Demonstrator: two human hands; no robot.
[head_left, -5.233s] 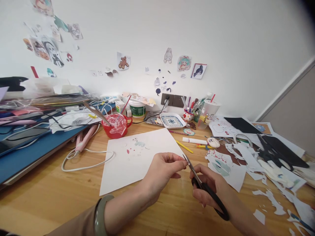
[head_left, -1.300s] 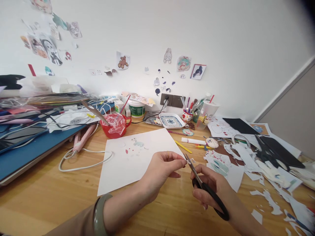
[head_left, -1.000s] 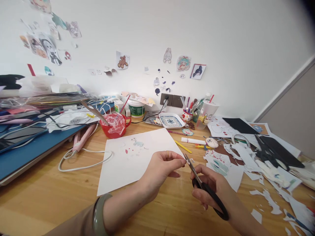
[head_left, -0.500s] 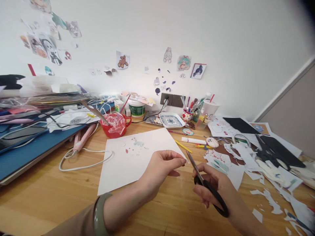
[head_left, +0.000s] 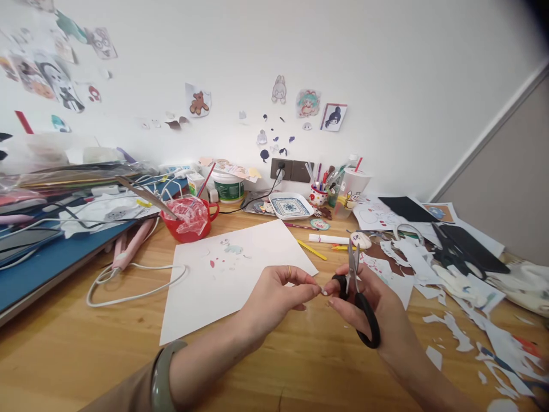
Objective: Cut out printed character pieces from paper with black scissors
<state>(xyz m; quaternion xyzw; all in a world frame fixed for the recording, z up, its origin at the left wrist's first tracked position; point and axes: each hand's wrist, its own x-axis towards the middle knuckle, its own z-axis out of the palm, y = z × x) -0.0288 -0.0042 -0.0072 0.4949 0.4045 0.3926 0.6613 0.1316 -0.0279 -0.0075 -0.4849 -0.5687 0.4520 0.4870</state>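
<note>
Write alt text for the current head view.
A person's left hand and right hand meet at a tiny white piece, the right holding black-handled scissors. Below, a wooden desk bears a white sheet and scattered paper scraps.

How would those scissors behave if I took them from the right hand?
The scissors would probably stay stiff, having metallic-looking blades. These stand slightly apart, so they may swing about their joint. The black handle loops make rolling unlikely.

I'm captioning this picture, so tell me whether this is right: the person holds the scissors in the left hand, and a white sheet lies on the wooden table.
Wrong hand: the head view shows the scissors in the right hand. A white sheet does lie on the wooden table.
</note>
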